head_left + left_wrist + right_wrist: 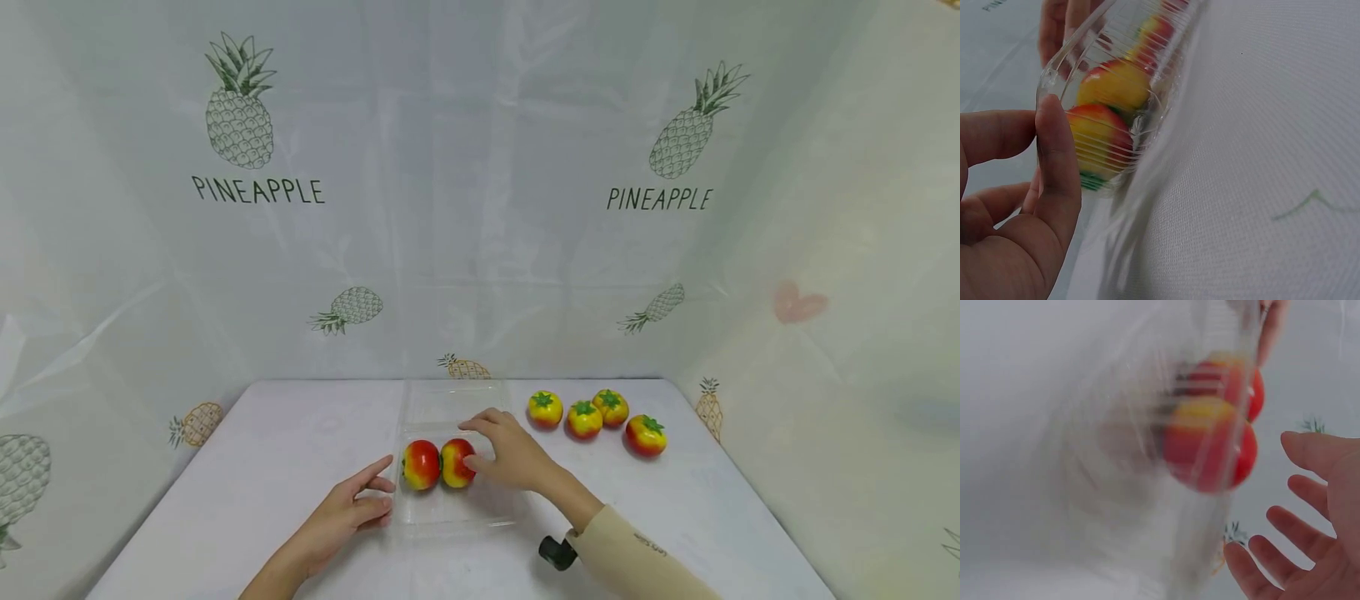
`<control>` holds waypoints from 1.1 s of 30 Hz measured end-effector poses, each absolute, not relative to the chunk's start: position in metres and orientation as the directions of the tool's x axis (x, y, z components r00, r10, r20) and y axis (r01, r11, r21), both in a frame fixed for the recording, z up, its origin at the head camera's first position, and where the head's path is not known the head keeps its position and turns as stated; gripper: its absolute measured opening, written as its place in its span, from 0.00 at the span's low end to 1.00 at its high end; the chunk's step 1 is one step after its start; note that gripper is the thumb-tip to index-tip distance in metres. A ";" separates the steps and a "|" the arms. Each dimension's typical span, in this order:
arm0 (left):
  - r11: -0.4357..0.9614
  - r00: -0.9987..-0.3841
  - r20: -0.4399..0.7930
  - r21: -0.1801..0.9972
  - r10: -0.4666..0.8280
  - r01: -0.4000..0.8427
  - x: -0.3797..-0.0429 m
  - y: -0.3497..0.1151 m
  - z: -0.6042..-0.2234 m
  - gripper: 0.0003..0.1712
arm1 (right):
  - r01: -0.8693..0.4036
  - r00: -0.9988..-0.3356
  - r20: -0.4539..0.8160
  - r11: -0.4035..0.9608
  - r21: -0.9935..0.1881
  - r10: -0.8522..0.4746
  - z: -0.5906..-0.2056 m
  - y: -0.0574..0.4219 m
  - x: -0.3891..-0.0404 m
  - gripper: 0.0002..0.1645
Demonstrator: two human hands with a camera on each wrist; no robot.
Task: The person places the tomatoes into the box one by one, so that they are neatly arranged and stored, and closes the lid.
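Observation:
A clear plastic clamshell box (459,527) stands mid-table, its lid (453,403) folded back. Inside, a red-and-yellow, tomato-like fruit (422,465) lies at the left, and a second one (457,454) touches it on the right. My left hand (347,510) is at the box's left side; in the left wrist view its thumb (1057,147) and a finger pinch the rim. Above the box's right part is my right hand (513,454). Its fingers are spread and loosely bent in the right wrist view, apart from the nearer fruit (1210,450).
Several more such fruits (585,419) with green leafy caps sit at the back right of the white table (300,433). A dark cylindrical device (557,552) is beside the right sleeve. A pineapple-print curtain (465,208) surrounds the table's back and sides.

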State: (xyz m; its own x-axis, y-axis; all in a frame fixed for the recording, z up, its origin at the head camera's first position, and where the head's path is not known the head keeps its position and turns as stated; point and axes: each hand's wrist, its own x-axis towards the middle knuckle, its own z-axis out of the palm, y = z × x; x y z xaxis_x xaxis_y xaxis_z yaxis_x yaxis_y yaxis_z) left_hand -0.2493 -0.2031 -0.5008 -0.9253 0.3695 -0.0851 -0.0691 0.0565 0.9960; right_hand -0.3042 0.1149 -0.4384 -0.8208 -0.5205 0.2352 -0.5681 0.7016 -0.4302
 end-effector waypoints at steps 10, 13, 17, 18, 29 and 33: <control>0.060 -0.928 -0.080 0.996 0.364 -0.062 -0.249 -0.203 -0.500 0.44 | -0.516 -0.854 0.329 0.733 -0.442 -0.403 -0.420 0.168 -0.326 0.27; 0.059 -0.928 -0.081 0.996 0.364 -0.063 -0.249 -0.203 -0.500 0.44 | -0.500 -0.863 0.328 0.751 -0.431 -0.386 -0.419 0.185 -0.338 0.28; 0.056 -0.927 -0.082 0.996 0.366 -0.066 -0.249 -0.203 -0.501 0.44 | -0.474 -0.877 0.302 0.772 -0.424 -0.373 -0.424 0.207 -0.354 0.30; 0.053 -0.927 -0.080 0.996 0.367 -0.065 -0.249 -0.203 -0.501 0.44 | -0.466 -0.881 0.296 0.781 -0.416 -0.369 -0.425 0.213 -0.358 0.31; 0.051 -0.928 -0.090 0.996 0.362 -0.077 -0.250 -0.203 -0.501 0.44 | -0.395 -0.917 0.228 0.825 -0.403 -0.328 -0.447 0.240 -0.386 0.36; 0.047 -0.927 -0.085 0.996 0.364 -0.073 -0.250 -0.203 -0.502 0.43 | -0.354 -0.934 0.200 0.846 -0.400 -0.296 -0.452 0.243 -0.393 0.38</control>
State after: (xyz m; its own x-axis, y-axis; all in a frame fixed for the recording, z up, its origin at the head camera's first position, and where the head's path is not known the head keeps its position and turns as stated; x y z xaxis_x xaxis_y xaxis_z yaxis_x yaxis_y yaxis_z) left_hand -0.2500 -0.2035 -0.5020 -0.9273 0.3644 -0.0854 -0.0735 0.0466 0.9962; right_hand -0.3929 0.2432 -0.4525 -0.9339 -0.2964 0.1997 -0.3538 0.8456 -0.3996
